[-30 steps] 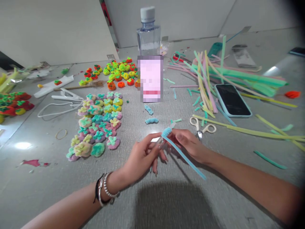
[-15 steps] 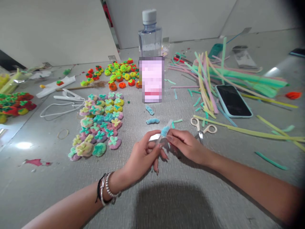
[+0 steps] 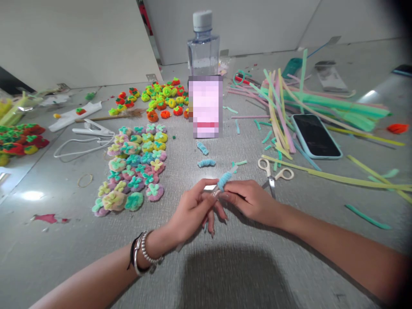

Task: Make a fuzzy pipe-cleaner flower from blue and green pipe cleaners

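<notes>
A light-blue fuzzy pipe cleaner [image 3: 225, 178] is wound in a coil round a thin, pale stick [image 3: 234, 170]. My left hand [image 3: 195, 210] pinches the stick below the coil, its lower fingers loosely curled. My right hand [image 3: 255, 201] has thumb and fingers closed against the coil's right side, covering part of it. Just beyond my hands, two loose blue coils [image 3: 206, 163] lie on the grey table. White-handled scissors [image 3: 272, 173] rest to the right, blades toward me.
Rows of pastel fuzzy flowers [image 3: 133, 167] sit at left. Red, orange and yellow fuzzy pieces [image 3: 165, 95] lie behind them. A pixelated upright screen [image 3: 207, 107] stands before a clear bottle [image 3: 203, 53]. Loose pipe cleaners [image 3: 325, 103] and a phone [image 3: 316, 136] lie at right.
The blue coil now reaches further along the stick and shows more turns. My right hand has shifted slightly down, its fingers drawn in closer to the coil.
</notes>
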The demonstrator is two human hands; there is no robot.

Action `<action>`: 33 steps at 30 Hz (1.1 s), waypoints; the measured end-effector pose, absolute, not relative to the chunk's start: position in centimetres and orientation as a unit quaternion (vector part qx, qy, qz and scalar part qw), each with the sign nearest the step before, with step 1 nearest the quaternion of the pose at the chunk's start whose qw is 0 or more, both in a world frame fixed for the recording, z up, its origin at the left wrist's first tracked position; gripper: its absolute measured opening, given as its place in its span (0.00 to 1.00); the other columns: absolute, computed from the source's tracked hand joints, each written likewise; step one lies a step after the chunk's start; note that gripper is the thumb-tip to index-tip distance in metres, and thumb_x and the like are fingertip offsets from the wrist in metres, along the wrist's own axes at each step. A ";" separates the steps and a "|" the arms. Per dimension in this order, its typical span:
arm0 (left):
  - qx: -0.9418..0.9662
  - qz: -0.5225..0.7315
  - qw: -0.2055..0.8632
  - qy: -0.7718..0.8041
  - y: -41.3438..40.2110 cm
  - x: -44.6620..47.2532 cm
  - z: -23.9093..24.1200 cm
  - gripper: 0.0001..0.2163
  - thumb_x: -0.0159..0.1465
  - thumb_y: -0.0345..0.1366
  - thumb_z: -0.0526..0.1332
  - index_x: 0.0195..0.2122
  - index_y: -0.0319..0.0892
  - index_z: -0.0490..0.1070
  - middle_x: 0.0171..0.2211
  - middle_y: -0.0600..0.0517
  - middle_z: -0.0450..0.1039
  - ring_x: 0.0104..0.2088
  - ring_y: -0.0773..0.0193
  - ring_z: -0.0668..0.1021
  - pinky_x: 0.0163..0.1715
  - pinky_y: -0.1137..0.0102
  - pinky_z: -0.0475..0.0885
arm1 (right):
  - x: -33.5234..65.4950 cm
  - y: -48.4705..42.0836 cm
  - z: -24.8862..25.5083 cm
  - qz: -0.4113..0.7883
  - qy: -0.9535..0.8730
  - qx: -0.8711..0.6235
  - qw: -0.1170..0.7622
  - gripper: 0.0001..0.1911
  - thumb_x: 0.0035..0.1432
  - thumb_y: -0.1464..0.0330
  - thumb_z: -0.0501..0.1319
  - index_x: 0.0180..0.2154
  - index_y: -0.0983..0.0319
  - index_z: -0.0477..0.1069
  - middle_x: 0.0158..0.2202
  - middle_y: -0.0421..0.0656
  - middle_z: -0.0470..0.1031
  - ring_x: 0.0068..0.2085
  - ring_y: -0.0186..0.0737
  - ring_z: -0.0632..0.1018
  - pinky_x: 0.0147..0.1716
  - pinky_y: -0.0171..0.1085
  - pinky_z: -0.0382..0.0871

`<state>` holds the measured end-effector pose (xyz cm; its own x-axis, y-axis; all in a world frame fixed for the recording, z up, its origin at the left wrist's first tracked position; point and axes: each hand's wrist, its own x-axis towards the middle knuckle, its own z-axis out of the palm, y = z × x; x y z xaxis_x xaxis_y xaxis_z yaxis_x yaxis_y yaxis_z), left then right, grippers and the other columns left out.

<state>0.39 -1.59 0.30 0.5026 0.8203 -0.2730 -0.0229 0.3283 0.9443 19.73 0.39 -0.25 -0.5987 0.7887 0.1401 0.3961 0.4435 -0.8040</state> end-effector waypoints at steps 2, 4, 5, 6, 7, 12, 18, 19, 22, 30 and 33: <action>0.486 0.293 0.730 0.380 -1.4 0.4 0.6 0.17 0.69 0.44 0.53 0.53 0.40 0.61 0.24 0.50 0.78 0.14 0.71 0.73 0.13 0.79 0.58 | 19.7 0.5 -0.2 0.377 -0.812 -0.363 0.258 0.20 0.68 0.62 0.52 0.24 0.61 0.63 0.22 0.37 0.64 0.26 0.32 0.66 0.28 0.34 0.55; 0.479 0.290 0.746 0.362 -1.3 0.4 0.8 0.17 0.69 0.43 0.53 0.54 0.38 0.62 0.24 0.49 0.78 0.13 0.70 0.73 0.14 0.79 0.57 | 19.7 0.5 -0.2 0.389 -0.807 -0.360 0.261 0.19 0.67 0.61 0.52 0.25 0.61 0.67 0.24 0.38 0.66 0.27 0.34 0.68 0.29 0.34 0.57; 0.474 0.291 0.752 0.354 -1.2 0.3 0.9 0.17 0.69 0.42 0.53 0.54 0.38 0.62 0.23 0.49 0.78 0.13 0.70 0.73 0.14 0.78 0.56 | 19.7 0.6 -0.1 0.402 -0.799 -0.360 0.265 0.19 0.67 0.61 0.52 0.26 0.61 0.68 0.24 0.39 0.68 0.28 0.34 0.69 0.30 0.35 0.58; 0.468 0.294 0.758 0.347 -1.1 0.3 0.9 0.16 0.69 0.42 0.52 0.54 0.38 0.63 0.23 0.49 0.78 0.13 0.70 0.74 0.14 0.78 0.55 | 19.8 0.6 -0.1 0.416 -0.789 -0.360 0.271 0.19 0.67 0.61 0.52 0.26 0.61 0.69 0.25 0.39 0.69 0.29 0.34 0.70 0.31 0.35 0.60; 0.463 0.297 0.764 0.338 -1.0 0.2 0.9 0.16 0.69 0.41 0.52 0.54 0.37 0.63 0.22 0.50 0.77 0.13 0.70 0.74 0.14 0.78 0.55 | 19.8 0.7 -0.2 0.432 -0.778 -0.362 0.277 0.19 0.67 0.61 0.53 0.27 0.61 0.70 0.27 0.40 0.71 0.30 0.35 0.71 0.32 0.35 0.61; 0.460 0.271 0.787 0.310 -0.7 -0.2 0.7 0.16 0.71 0.41 0.49 0.54 0.37 0.63 0.22 0.50 0.77 0.14 0.69 0.75 0.13 0.78 0.54 | 19.8 0.6 -0.4 0.497 -0.697 -0.407 0.318 0.11 0.62 0.59 0.60 0.41 0.58 0.71 0.33 0.40 0.73 0.33 0.36 0.73 0.34 0.36 0.65; 0.493 0.248 0.765 0.333 -0.7 0.0 0.7 0.15 0.71 0.43 0.49 0.45 0.36 0.66 0.23 0.48 0.77 0.15 0.69 0.75 0.14 0.77 0.57 | 19.8 0.6 -0.4 0.605 -0.634 -0.354 0.326 0.15 0.61 0.62 0.61 0.49 0.57 0.71 0.40 0.42 0.74 0.34 0.34 0.75 0.36 0.36 0.71; 0.498 0.251 0.757 0.339 -0.8 0.0 0.7 0.15 0.71 0.43 0.49 0.43 0.36 0.67 0.23 0.48 0.77 0.16 0.70 0.75 0.14 0.77 0.57 | 19.9 0.6 -0.4 0.612 -0.629 -0.350 0.327 0.14 0.61 0.63 0.61 0.48 0.57 0.72 0.39 0.42 0.74 0.33 0.34 0.75 0.35 0.36 0.71; 0.515 0.259 0.737 0.352 -0.9 0.2 0.7 0.15 0.71 0.44 0.49 0.45 0.37 0.65 0.26 0.48 0.77 0.17 0.71 0.75 0.15 0.79 0.59 | 20.0 0.8 -0.4 0.598 -0.631 -0.355 0.345 0.10 0.61 0.64 0.61 0.44 0.57 0.74 0.39 0.42 0.75 0.34 0.34 0.75 0.36 0.36 0.71; 0.505 0.304 0.716 0.374 -1.3 0.5 0.7 0.22 0.66 0.41 0.59 0.59 0.48 0.52 0.33 0.54 0.72 0.17 0.75 0.73 0.15 0.80 0.67 | 19.8 1.2 0.1 0.627 -0.573 -0.367 0.380 0.10 0.56 0.60 0.65 0.34 0.60 0.72 0.31 0.39 0.73 0.31 0.34 0.75 0.33 0.37 0.72; 0.540 0.292 0.695 0.373 -1.5 0.5 0.4 0.21 0.66 0.39 0.59 0.59 0.48 0.55 0.33 0.53 0.73 0.19 0.75 0.74 0.18 0.80 0.70 | 19.7 1.0 0.1 0.637 -0.550 -0.384 0.380 0.12 0.55 0.60 0.66 0.32 0.61 0.68 0.28 0.37 0.70 0.28 0.32 0.74 0.30 0.35 0.70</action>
